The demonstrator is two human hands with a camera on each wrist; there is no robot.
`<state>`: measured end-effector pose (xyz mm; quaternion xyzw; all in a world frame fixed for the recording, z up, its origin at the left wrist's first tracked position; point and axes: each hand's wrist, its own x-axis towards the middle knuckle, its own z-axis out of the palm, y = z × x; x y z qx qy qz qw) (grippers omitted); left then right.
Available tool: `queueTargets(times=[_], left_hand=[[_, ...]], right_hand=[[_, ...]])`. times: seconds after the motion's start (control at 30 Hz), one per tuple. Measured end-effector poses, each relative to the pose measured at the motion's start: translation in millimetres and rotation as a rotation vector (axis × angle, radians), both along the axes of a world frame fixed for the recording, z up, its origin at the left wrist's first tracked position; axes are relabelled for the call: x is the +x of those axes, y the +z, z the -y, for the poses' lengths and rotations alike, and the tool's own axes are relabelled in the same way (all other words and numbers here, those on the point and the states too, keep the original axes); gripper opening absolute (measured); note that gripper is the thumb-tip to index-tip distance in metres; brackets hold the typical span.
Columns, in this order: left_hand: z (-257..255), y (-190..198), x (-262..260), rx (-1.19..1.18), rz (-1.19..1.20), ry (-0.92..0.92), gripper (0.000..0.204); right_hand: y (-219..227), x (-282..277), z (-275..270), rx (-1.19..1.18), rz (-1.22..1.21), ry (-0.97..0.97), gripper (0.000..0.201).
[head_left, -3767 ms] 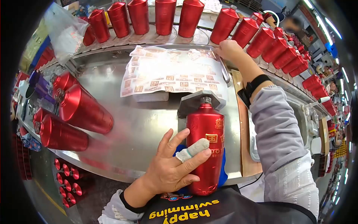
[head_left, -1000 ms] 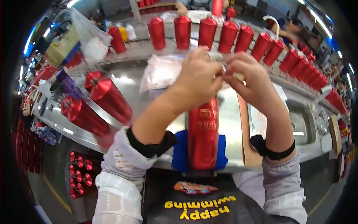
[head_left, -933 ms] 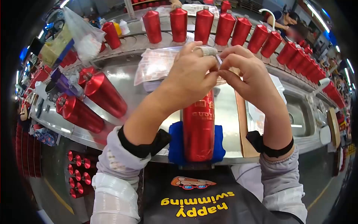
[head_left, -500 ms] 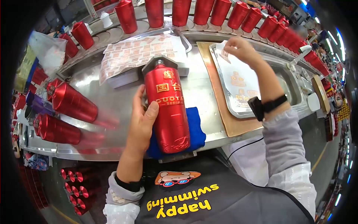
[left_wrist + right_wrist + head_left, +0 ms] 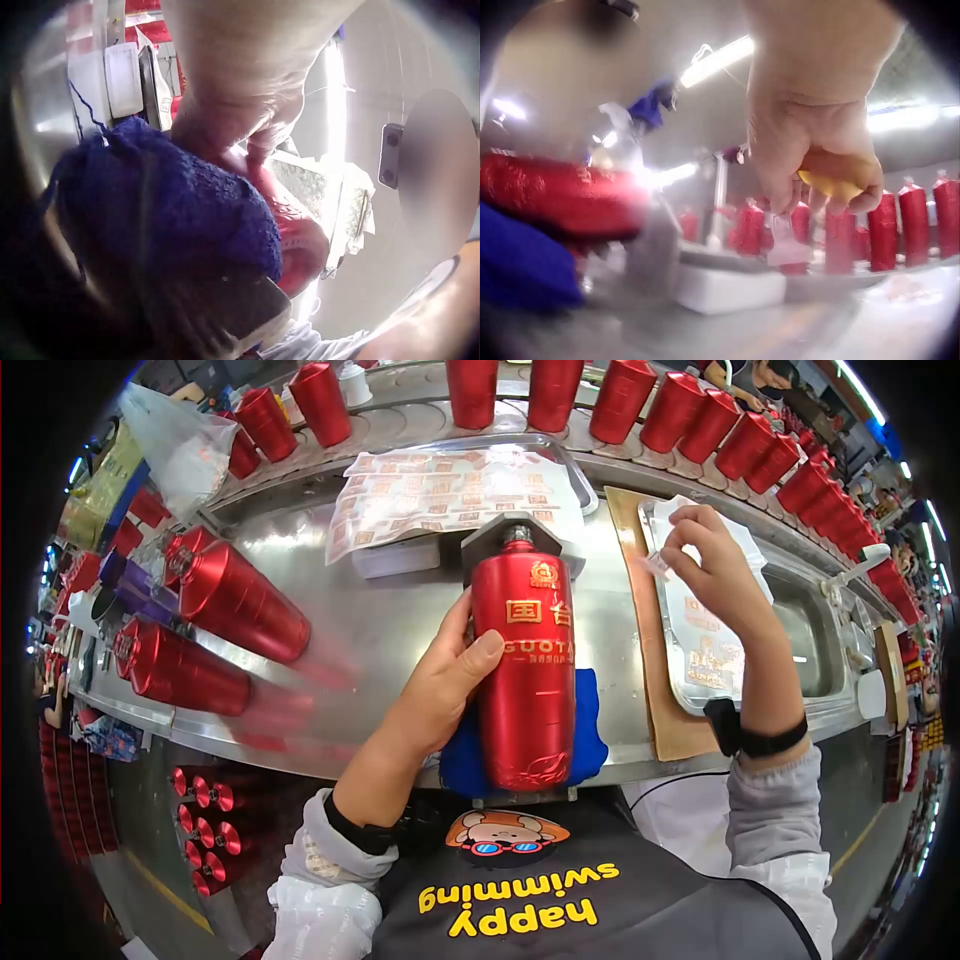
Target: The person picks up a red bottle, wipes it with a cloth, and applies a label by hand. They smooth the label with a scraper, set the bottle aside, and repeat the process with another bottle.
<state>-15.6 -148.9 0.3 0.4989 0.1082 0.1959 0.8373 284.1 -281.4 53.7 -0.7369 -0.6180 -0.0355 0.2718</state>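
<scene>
A red bottle [image 5: 525, 690] with gold lettering lies on a blue cloth [image 5: 590, 730], its neck at a dark grey angular holder [image 5: 480, 550]. My left hand [image 5: 440, 685] grips the bottle's left side, thumb on top; its other fingers are partly hidden beneath. Over a metal tray [image 5: 672, 678] at the right, my right hand [image 5: 712, 565] pinches a small translucent label [image 5: 787, 247] between thumb and fingertips. Something yellow [image 5: 832, 187] shows inside the right hand's curled fingers. A backing sheet [image 5: 720, 630] with gold-printed labels lies in the tray.
Several red bottles [image 5: 625, 400] stand along the curved conveyor behind. More red bottles [image 5: 245, 595] lie tilted on the left of the steel table [image 5: 370, 650]. A printed sheet [image 5: 440, 500] covers a tray at the back; a sink [image 5: 815, 645] is at the right.
Both hands worked together above the bottle's neck a second ago. They have since parted: the left came down onto the bottle's side, the right moved over the right tray with the small label.
</scene>
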Motion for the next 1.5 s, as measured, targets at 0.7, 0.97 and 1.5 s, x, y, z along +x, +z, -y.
queueTargets(times=[0.7, 0.97, 1.5], left_hand=[[11, -16, -7, 0.220, 0.093, 0.239, 0.076], [45, -12, -21, 0.762, -0.169, 0.334, 0.100], [51, -6, -13, 0.539, -0.130, 0.361, 0.089]], right_hand=[[20, -154, 17, 0.030, -0.322, 0.341, 0.012], [2, -154, 7, 0.145, -0.211, 0.284, 0.013], [-43, -157, 33, 0.151, -0.714, 0.133, 0.023]])
